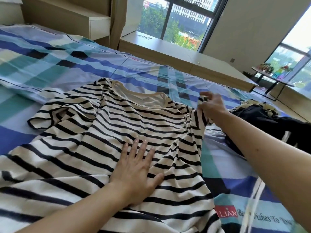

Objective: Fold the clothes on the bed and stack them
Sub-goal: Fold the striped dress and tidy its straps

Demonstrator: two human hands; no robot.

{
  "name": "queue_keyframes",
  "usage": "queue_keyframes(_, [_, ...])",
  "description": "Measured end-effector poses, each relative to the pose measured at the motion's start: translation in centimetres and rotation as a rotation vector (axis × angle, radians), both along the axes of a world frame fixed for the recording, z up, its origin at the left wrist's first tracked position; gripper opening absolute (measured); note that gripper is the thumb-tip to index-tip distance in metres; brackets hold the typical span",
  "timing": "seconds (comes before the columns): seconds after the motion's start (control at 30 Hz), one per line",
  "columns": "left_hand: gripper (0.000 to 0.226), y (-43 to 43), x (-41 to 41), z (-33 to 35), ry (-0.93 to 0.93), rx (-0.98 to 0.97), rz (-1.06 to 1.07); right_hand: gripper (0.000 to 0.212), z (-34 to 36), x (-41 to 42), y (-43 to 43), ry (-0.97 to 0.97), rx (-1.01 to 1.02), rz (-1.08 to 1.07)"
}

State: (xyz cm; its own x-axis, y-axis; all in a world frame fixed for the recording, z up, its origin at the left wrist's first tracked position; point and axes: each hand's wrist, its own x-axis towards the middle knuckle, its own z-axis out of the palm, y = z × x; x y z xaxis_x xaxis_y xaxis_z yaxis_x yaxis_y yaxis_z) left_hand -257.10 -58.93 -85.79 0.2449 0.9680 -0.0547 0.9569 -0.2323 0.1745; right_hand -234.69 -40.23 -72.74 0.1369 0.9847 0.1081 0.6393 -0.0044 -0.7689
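The striped shirt (134,118), cream with dark bands, lies spread and wrinkled on the bed across the centre and lower left of the frame. Its neckline points toward the top of the frame.

My left grip (134,172) rests flat on the shirt's body at lower centre, with the fingers straight and spread, pressing the cloth down. My right grip (212,106), at centre right, is curled around the bunched sleeve on that side, holding it a little above the sheet. The other sleeve (55,115) lies at middle left, loosely creased.

Just beyond my right forearm, near the right edge, a dark garment (262,118) sits in a heap with a pale patterned piece at its top.

The bed sheet (50,52) is checked in blue, teal and white, and at the lower right it carries a red patch with printed lettering.

Behind the bed, a low wooden platform (168,47) runs under the window (185,17) at top centre. A pale cabinet (99,26) stands at upper left. A small round desk (272,76) with plants on it stands at upper right.
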Motion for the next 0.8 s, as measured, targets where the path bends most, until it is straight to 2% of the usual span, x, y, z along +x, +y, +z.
queue_keyframes(0.07, [0.087, 0.0, 0.0, 0.0, 0.006, -0.004, 0.001, 0.065, 1.0, -3.0, -0.4, -0.065, 0.030, 0.219])
queue_keyframes(0.13, [0.087, 0.0, 0.1, 0.0, 0.016, -0.012, 0.002, 0.073, 0.6, -4.8, -0.2, -0.116, -0.003, 0.326])
queue_keyframes(0.23, [0.087, 0.1, 0.2, 0.1, 0.016, -0.026, 0.002, 0.059, -1.9, -5.2, 0.5, -0.207, 0.030, 0.241])
queue_keyframes(0.3, [0.087, 0.0, 0.2, 0.2, 0.012, -0.021, -0.003, 0.051, -3.7, -5.0, 0.3, -0.305, -0.041, 0.252])
queue_keyframes(0.4, [0.087, 0.0, 0.1, 0.2, 0.017, -0.016, -0.013, 0.066, -6.9, -4.9, -0.9, -0.506, -0.319, 0.393])
queue_keyframes(0.47, [0.087, 0.1, 0.1, 0.1, 0.026, -0.011, -0.014, 0.077, -8.9, -4.8, -1.6, -0.670, -0.419, 0.419])
queue_keyframes(0.63, [0.087, 0.3, 0.2, 0.0, 0.045, -0.015, -0.014, 0.075, -9.0, -7.0, -1.1, -0.869, -0.284, 0.274])
queue_keyframes(0.73, [0.087, 0.3, 0.3, 0.0, 0.061, -0.015, -0.013, 0.080, -8.0, -9.0, 0.1, -0.840, -0.278, 0.324])
queue_keyframes(0.8, [0.087, 0.3, 0.3, 0.1, 0.075, -0.036, -0.014, 0.084, -7.6, -10.3, 0.9, -0.667, -0.203, 0.437])
